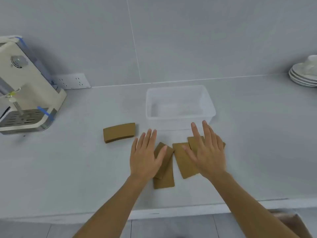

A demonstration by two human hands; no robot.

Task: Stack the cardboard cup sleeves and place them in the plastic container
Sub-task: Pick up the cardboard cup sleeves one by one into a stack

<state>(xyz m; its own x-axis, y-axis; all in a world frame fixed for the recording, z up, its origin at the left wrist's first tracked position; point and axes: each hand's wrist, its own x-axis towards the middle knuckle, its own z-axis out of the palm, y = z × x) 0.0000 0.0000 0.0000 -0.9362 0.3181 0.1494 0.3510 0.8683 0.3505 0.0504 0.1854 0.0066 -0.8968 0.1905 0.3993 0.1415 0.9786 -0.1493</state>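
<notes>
Several flat brown cardboard cup sleeves lie on the pale counter in front of a clear plastic container [180, 117], which holds nothing. One sleeve [119, 132] lies apart at the left. Two overlapping sleeves [165, 177] lie partly under my left hand [145, 157], which is flat with fingers apart. Another sleeve [184, 162] lies at the thumb side of my right hand [208, 152], and a further sleeve [195, 142] is mostly hidden beneath that open hand. Neither hand grips anything.
A cream coffee machine [29, 93] stands at the left by a wall socket [73, 81]. Stacked white plates [303, 74] sit at the far right. The counter's front edge [154, 212] runs below my forearms.
</notes>
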